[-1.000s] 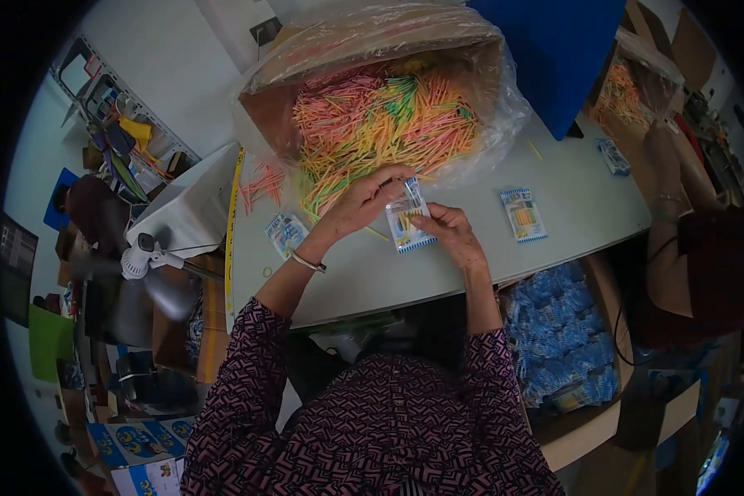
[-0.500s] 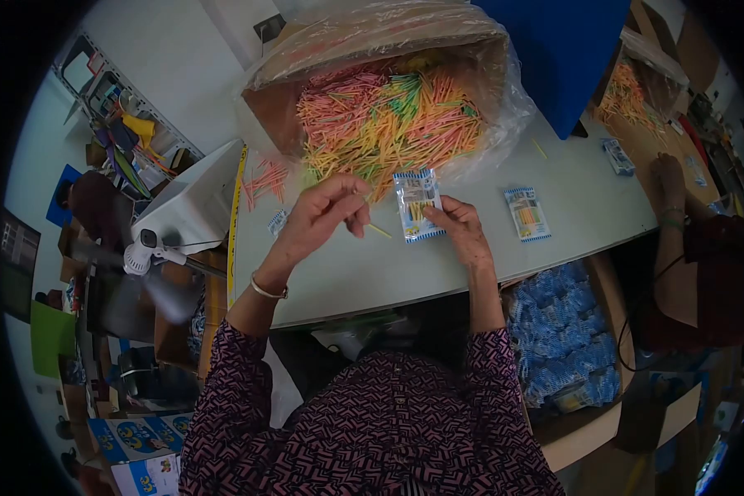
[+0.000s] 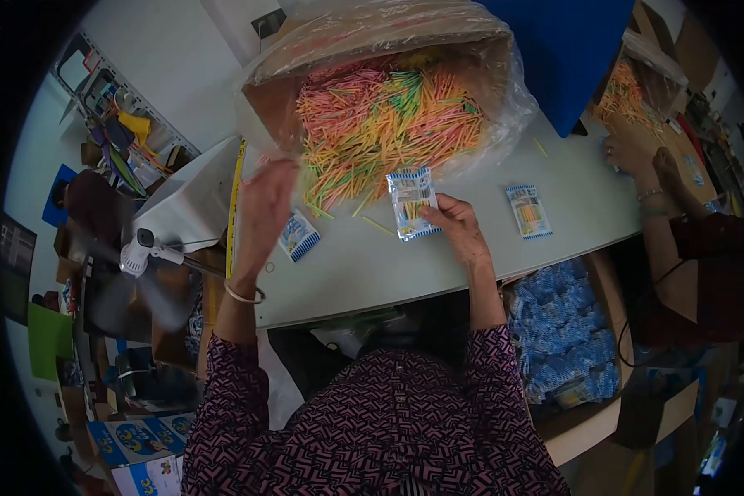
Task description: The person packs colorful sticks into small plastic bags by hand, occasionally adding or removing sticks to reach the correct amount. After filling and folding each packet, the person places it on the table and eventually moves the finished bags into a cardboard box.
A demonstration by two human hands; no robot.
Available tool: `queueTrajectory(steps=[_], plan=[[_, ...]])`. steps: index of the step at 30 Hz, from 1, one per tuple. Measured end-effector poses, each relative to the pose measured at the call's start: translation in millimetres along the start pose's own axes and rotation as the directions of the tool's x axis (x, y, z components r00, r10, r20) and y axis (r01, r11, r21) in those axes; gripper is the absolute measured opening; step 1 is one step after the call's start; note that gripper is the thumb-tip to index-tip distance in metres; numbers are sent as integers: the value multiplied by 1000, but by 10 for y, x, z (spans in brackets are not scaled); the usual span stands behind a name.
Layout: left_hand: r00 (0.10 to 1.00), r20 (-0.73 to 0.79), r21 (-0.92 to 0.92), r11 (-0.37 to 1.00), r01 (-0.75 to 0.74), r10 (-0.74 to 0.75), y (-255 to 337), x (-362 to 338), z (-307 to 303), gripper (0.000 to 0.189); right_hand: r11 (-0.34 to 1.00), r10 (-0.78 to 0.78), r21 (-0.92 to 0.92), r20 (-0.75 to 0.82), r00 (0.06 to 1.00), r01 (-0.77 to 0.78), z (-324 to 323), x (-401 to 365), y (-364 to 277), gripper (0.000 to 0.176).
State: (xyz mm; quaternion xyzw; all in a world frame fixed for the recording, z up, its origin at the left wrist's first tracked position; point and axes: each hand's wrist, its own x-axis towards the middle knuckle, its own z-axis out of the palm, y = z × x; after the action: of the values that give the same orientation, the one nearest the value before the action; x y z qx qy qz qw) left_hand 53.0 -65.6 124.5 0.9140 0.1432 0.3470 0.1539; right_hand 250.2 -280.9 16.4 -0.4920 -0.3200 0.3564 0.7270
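My right hand (image 3: 461, 227) grips a small blue-and-white packet (image 3: 412, 203) by its right side, thumb on the front. Yellow sticks show through the packet's clear window. Over the left part of the table is my left hand (image 3: 263, 211), smeared by motion, so its fingers cannot be read. Beside it on the table lies another blue-and-white packet (image 3: 298, 236), partly covered by that hand. A single yellow-green stick (image 3: 378, 225) rests between the hands. Thin pink, orange, yellow and green sticks (image 3: 393, 124) spill from a plastic-lined carton (image 3: 269, 112) ahead of me.
A packet (image 3: 528, 212) lies on the table (image 3: 364, 277) to the right. Below the edge stands a box of blue packets (image 3: 562, 335). At far right, a co-worker's hands (image 3: 636, 157) are near another carton of sticks. A small fan (image 3: 140, 256) is at left.
My left hand has moved left, away from the held packet, to the table's left side. The packet in my right hand has shifted slightly left. A co-worker's second hand has come into view.
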Motion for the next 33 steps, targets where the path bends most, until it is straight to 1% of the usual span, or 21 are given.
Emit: queueTrajectory(steps=[2,4,5,7,8,10,12,14,16,19,21,22,23,25,26,28,29,30,31,32,33], plan=[[986,57,-154,977,-145,156,477,-20,297,33,988,13,-154,34,999,-8,23,26,12,21],[984,167,-392,920,13,57,612,69,571,31,994,20,-110,86,996,-11,134,-15,-109,21],[985,166,-391,920,17,52,583,82,649,31,998,16,-59,114,993,-9,169,-46,-167,22],[885,466,-527,808,264,15,584,120,782,30,998,11,-68,126,992,-2,166,-81,-203,22],[882,470,-530,807,262,23,593,118,823,30,997,6,-74,140,990,4,150,-99,-215,23],[879,476,-576,747,332,-23,661,123,829,29,994,24,-111,132,991,-9,88,-110,-231,23],[869,495,-590,732,341,-6,678,141,864,29,989,47,-144,129,991,-28,85,-132,-247,23],[859,512,-602,716,352,8,686,169,889,29,977,144,-176,113,983,-123,120,-157,-295,22],[856,515,-524,810,264,54,706,218,885,29,978,143,-168,97,985,-125,141,-170,-303,22],[820,571,-483,819,308,28,754,263,840,29,978,145,-161,80,986,-130,140,-177,-302,21],[838,540,-530,803,271,74,731,256,892,29,978,152,-159,79,985,-138,132,-180,-293,21],[855,505,-573,786,232,115,724,255,909,28,970,143,-211,95,985,-120,125,-177,-290,21],[856,505,-573,785,236,111,717,260,912,28,960,135,-261,113,984,-102,119,-172,-284,22],[792,601,-441,870,218,106,743,299,872,26,944,142,-315,111,984,-100,111,-157,-276,22],[793,600,-441,871,218,106,723,311,867,26,925,143,-369,106,984,-95,105,-151,-271,22],[754,646,-464,845,265,119,663,321,866,29,936,153,-337,122,981,-105,68,-139,-197,22],[752,648,-464,845,267,118,650,320,873,29,945,165,-304,135,977,-117,52,-146,-162,23],[757,635,-523,806,276,153,641,322,883,34,945,167,-303,134,977,-120,60,-158,-171,23],[763,619,-580,764,283,187,630,324,890,38,965,183,-211,106,977,-157,78,-170,-195,22],[763,619,-580,764,284,186,610,320,899,38,975,201,-116,81,976,-191,92,-181,-206,22],[765,617,-553,793,254,185,584,321,906,40,975,200,-115,82,976,-190,98,-185,-204,22]])
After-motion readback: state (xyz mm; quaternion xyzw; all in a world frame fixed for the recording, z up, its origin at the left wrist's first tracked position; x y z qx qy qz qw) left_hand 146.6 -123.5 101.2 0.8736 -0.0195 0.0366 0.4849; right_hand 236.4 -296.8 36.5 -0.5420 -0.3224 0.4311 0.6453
